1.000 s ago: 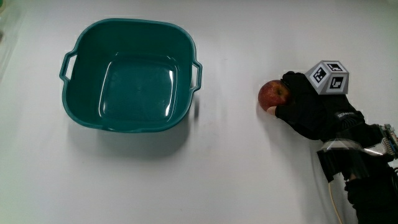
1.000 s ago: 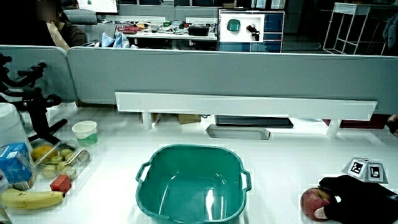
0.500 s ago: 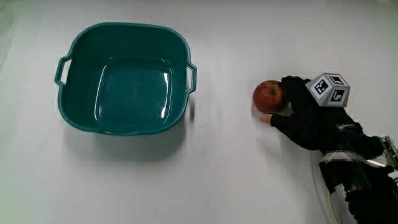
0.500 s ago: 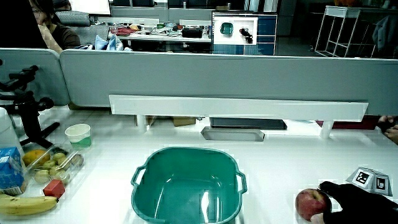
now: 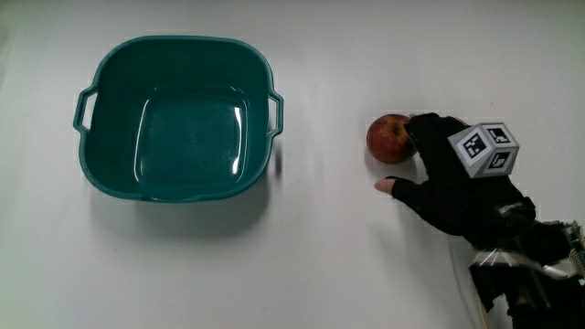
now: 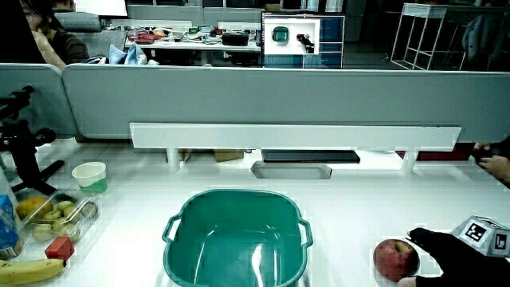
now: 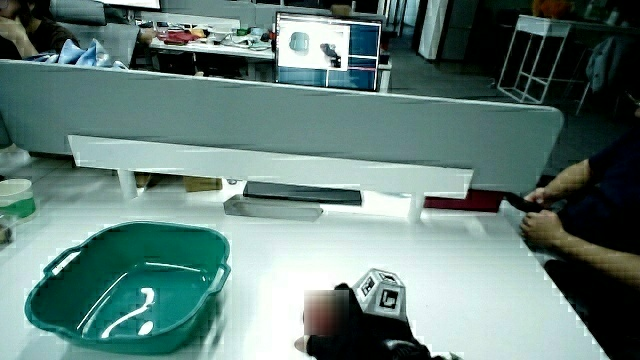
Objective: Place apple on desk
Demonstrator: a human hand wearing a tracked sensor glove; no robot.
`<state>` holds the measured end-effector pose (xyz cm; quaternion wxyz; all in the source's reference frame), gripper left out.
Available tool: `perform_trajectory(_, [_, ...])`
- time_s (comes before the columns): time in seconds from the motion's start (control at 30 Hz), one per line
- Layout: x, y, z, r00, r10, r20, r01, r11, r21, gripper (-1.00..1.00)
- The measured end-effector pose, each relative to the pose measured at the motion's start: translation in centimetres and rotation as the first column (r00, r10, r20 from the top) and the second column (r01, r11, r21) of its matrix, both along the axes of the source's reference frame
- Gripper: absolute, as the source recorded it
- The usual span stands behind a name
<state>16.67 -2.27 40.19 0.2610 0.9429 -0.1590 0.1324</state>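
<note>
A red apple (image 5: 388,138) rests on the white table, apart from the teal basin (image 5: 174,43). The gloved hand (image 5: 448,183) lies flat on the table beside the apple, a little nearer to the person. Its fingers are spread, the thumb stands clear of the apple, and the other fingertips reach along the apple's side. It holds nothing. In both side views the apple (image 6: 396,259) (image 7: 322,312) sits just in front of the hand (image 6: 454,255) (image 7: 370,340). The patterned cube (image 5: 483,149) sits on the back of the hand.
The teal basin (image 6: 235,195) (image 7: 120,232) holds nothing. At the table's edge in a side view lie a paper cup (image 6: 88,175), a clear box of fruit (image 6: 56,214), a red block (image 6: 56,247) and a banana (image 6: 24,271). A low grey partition (image 6: 255,96) closes off the table.
The hand has let go of the apple: its fingers have opened and the thumb has drawn away. The apple now rests on the table by itself.
</note>
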Motion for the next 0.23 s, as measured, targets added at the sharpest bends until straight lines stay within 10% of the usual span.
perform_trajectory(0.23, [-3.4, 1.4, -0.3, 0.994, -0.099, 0.041, 0.101, 0.9944, -0.032, -1.0])
